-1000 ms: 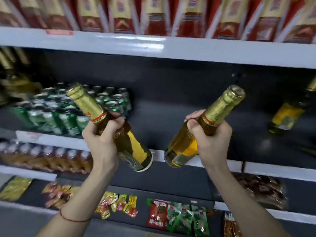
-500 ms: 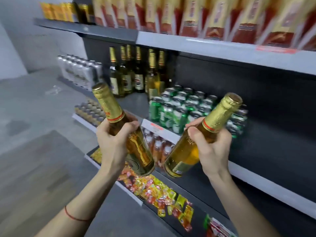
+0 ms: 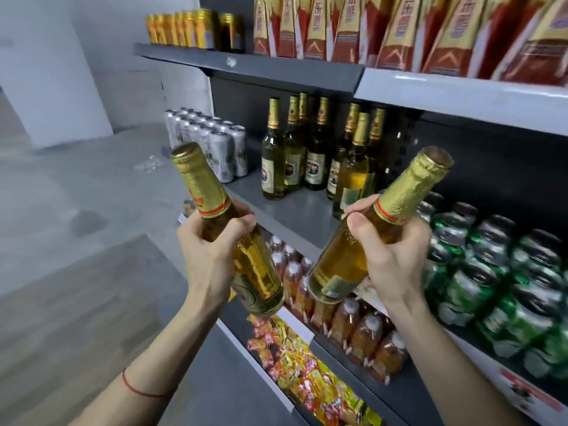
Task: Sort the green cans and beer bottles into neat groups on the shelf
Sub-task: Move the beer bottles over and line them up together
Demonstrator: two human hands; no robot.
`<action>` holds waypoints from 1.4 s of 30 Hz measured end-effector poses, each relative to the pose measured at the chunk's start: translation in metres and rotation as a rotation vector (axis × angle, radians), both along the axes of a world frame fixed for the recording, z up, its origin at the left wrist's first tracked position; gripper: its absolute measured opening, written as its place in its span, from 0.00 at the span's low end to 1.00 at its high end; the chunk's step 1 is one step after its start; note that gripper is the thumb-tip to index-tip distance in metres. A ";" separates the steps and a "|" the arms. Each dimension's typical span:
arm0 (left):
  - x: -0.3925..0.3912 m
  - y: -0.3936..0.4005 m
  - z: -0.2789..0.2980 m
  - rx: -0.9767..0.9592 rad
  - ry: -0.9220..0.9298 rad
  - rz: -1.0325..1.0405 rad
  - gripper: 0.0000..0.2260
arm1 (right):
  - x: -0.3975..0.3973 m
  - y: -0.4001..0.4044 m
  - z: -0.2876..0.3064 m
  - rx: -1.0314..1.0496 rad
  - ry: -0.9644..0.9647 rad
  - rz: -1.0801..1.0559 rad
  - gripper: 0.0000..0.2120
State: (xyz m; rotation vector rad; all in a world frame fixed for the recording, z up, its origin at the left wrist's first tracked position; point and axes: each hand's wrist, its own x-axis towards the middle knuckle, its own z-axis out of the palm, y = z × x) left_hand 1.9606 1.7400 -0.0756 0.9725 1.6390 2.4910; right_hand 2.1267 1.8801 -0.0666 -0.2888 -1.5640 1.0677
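My left hand (image 3: 212, 247) grips a beer bottle (image 3: 215, 204) with a gold foil neck, tilted with its cap up and to the left. My right hand (image 3: 390, 250) grips a second beer bottle (image 3: 405, 192) of the same kind, its cap tilted up to the right. Both bottles hang in the air in front of the middle shelf (image 3: 295, 207). On that shelf a group of beer bottles (image 3: 310, 152) stands upright behind my hands. A block of green cans (image 3: 498, 278) fills the shelf at the right.
Silver cans (image 3: 209, 139) stand at the shelf's left end. Red and gold cartons (image 3: 384, 29) and gold cans (image 3: 184, 29) line the top shelf. Below are small orange drink bottles (image 3: 347, 318) and snack packets (image 3: 304, 373). Grey floor (image 3: 76, 241) lies at the left.
The view has swung left along the shelf, bringing the standing bottles and silver cans into sight. Both hands keep their bottles, now in front of the standing bottle group.
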 end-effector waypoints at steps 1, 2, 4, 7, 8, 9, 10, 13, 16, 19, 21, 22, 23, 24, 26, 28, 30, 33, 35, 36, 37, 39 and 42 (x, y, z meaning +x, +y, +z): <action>-0.012 0.009 0.001 0.000 0.007 0.008 0.05 | -0.013 0.010 -0.001 0.013 0.013 -0.001 0.05; -0.023 0.019 0.004 -0.008 0.011 0.017 0.05 | -0.026 0.021 -0.001 0.022 0.023 -0.007 0.04; -0.047 0.039 0.009 -0.025 0.018 0.017 0.06 | -0.050 0.041 -0.001 0.040 0.048 -0.038 0.03; -0.082 0.068 0.015 -0.022 0.035 0.004 0.05 | -0.084 0.074 -0.004 0.051 0.077 -0.092 0.04; -0.092 0.077 0.016 -0.025 0.036 -0.002 0.05 | -0.096 0.084 -0.005 0.045 0.073 -0.105 0.05; -0.102 0.085 0.016 -0.036 0.035 -0.013 0.05 | -0.108 0.092 -0.007 0.036 0.066 -0.113 0.05; -0.110 0.092 0.016 -0.042 0.030 -0.025 0.05 | -0.119 0.099 -0.009 0.031 0.055 -0.125 0.05; -0.135 0.110 0.013 -0.024 0.018 -0.073 0.05 | -0.151 0.121 -0.017 0.011 0.023 -0.188 0.10; -0.161 0.125 0.007 -0.036 0.027 -0.131 0.07 | -0.181 0.141 -0.029 -0.032 -0.006 -0.258 0.14; -0.188 0.137 -0.001 -0.049 0.032 -0.209 0.07 | -0.207 0.156 -0.041 -0.050 -0.007 -0.360 0.15; -0.207 0.144 -0.003 -0.056 0.027 -0.253 0.08 | -0.223 0.165 -0.046 -0.041 -0.016 -0.441 0.15; -0.217 0.147 -0.004 -0.057 0.028 -0.280 0.08 | -0.231 0.168 -0.047 -0.033 -0.021 -0.470 0.13; -0.227 0.151 -0.004 -0.059 0.032 -0.313 0.08 | -0.239 0.172 -0.048 -0.026 -0.026 -0.492 0.11; -0.237 0.155 -0.004 -0.061 0.037 -0.350 0.08 | -0.247 0.176 -0.047 -0.020 -0.031 -0.511 0.09; -0.255 0.161 -0.003 -0.054 0.039 -0.417 0.08 | -0.262 0.183 -0.046 -0.035 -0.031 -0.541 0.05; -0.273 0.164 -0.001 -0.041 0.034 -0.476 0.08 | -0.276 0.191 -0.046 -0.082 -0.027 -0.588 0.06; -0.289 0.166 -0.001 -0.037 0.027 -0.535 0.08 | -0.287 0.200 -0.045 -0.126 -0.040 -0.628 0.06; -0.309 0.168 0.000 -0.034 0.016 -0.603 0.09 | -0.295 0.217 -0.041 -0.165 -0.094 -0.690 0.10; -0.318 0.169 0.002 -0.023 0.013 -0.627 0.09 | -0.299 0.227 -0.038 -0.168 -0.144 -0.718 0.14; -0.321 0.170 0.003 -0.019 0.011 -0.634 0.09 | -0.302 0.232 -0.036 -0.166 -0.174 -0.729 0.15; -0.323 0.170 0.003 -0.016 0.010 -0.639 0.09 | -0.305 0.237 -0.034 -0.170 -0.203 -0.741 0.14; -0.327 0.171 0.005 -0.013 0.011 -0.643 0.09 | -0.311 0.245 -0.028 -0.194 -0.241 -0.754 0.09; -0.329 0.171 0.007 -0.016 0.010 -0.647 0.09 | -0.320 0.256 -0.022 -0.225 -0.303 -0.740 0.11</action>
